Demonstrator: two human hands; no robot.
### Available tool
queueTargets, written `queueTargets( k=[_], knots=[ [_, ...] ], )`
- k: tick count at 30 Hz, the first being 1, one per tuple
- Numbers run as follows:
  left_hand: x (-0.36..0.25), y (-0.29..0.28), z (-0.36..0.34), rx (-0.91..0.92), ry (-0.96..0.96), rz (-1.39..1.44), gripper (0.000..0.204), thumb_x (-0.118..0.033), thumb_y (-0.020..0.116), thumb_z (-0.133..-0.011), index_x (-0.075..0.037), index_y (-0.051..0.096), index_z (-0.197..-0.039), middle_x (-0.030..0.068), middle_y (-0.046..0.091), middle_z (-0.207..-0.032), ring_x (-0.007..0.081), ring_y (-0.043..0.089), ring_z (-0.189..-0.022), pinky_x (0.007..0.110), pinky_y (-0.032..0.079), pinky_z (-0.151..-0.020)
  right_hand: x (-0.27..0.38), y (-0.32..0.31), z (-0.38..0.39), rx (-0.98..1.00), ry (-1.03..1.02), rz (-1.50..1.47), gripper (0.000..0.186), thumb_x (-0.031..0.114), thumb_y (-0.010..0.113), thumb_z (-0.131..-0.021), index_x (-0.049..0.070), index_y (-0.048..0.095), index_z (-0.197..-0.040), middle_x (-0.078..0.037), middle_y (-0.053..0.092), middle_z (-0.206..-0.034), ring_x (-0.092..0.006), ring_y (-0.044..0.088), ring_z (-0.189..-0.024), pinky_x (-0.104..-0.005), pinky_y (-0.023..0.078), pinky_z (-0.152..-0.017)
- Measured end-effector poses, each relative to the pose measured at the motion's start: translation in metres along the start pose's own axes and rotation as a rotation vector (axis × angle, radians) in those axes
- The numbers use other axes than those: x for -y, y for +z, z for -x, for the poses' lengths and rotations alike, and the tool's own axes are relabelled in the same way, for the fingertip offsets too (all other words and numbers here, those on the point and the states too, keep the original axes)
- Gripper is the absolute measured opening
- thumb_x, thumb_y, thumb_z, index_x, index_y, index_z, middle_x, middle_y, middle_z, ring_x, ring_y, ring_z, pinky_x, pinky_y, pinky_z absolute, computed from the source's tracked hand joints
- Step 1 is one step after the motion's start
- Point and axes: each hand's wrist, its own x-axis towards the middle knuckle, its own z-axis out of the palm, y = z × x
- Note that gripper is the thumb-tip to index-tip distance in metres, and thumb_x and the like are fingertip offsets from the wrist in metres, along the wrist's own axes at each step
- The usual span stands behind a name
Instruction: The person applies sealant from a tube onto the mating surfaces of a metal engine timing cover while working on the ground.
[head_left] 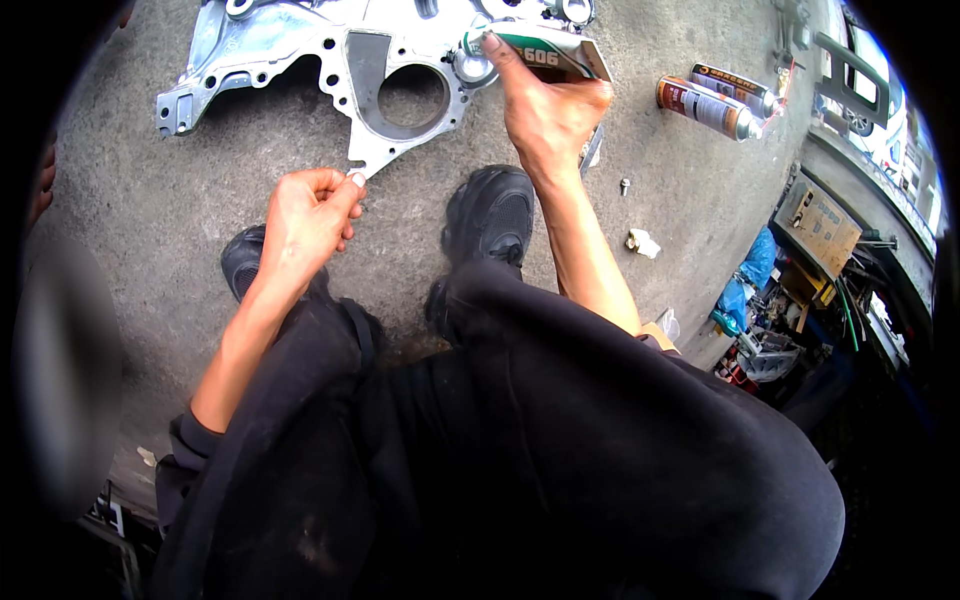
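A silvery cast-metal engine cover (215, 80) lies on the concrete floor ahead of me, with a large round opening and several bolt holes along its edge. My left hand (310, 215) is closed in a pinch on the pointed lower tip of the cover. Up by the cover's right side, my right hand (555, 120) wraps around a green-and-white squeeze tube (550, 42), which looks like sealant. The thumb presses on the tube near its left end. Its nozzle cannot be made out against the metal.
Two spray cans (705, 106) lie on their sides at the right. Nearer are a small bolt (625, 186) and crumpled white paper (643, 242). Blue plastic bags (735, 295) and clutter line the right edge. Another person's fingers (46, 180) show at the far left. My shoes (490, 215) stand below the cover.
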Motion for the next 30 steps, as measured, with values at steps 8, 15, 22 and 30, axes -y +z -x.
queueTargets(
  k=[8,15,22,30],
  knots=[
    [0.0,-0.001,0.001,0.011,-0.005,-0.02,0.028,-0.023,0.063,-0.099,0.001,0.068,-0.086,0.001,0.061,-0.069,0.0062,0.053,-0.054,0.023,0.041,-0.046,-0.027,0.001,0.009,0.045,-0.049,-0.069,0.025,0.013,0.085,-0.076,-0.003,0.072,-0.091,-0.009,0.075,-0.077,-0.0139,0.069,-0.068,-0.0287,0.055,-0.063],
    [-0.002,0.0,0.0,0.014,-0.007,-0.037,0.029,-0.024,0.063,-0.098,0.001,0.068,-0.085,0.001,0.061,-0.069,0.0062,0.053,-0.054,0.023,0.042,-0.047,-0.025,-0.004,0.01,0.072,-0.096,0.051,0.024,0.012,0.085,-0.076,-0.002,0.072,-0.092,-0.009,0.074,-0.076,-0.0141,0.069,-0.067,-0.0284,0.055,-0.062],
    [-0.001,0.0,0.001,0.001,-0.014,-0.041,0.028,-0.024,0.063,-0.098,0.001,0.068,-0.084,0.001,0.061,-0.069,0.0064,0.053,-0.054,0.023,0.042,-0.047,-0.011,-0.013,0.021,0.165,-0.016,0.098,0.027,0.008,0.086,-0.078,-0.002,0.071,-0.098,-0.009,0.075,-0.087,-0.0114,0.069,-0.077,-0.0257,0.055,-0.071],
    [-0.002,0.0,0.0,0.001,-0.012,-0.029,0.027,-0.022,0.063,-0.098,0.001,0.068,-0.084,0.0015,0.061,-0.069,0.0064,0.053,-0.053,0.023,0.042,-0.046,-0.017,-0.015,0.024,0.118,-0.088,0.096,0.025,0.011,0.085,-0.077,-0.001,0.072,-0.096,-0.01,0.075,-0.083,-0.0151,0.072,-0.074,-0.0276,0.057,-0.067]
  ],
)
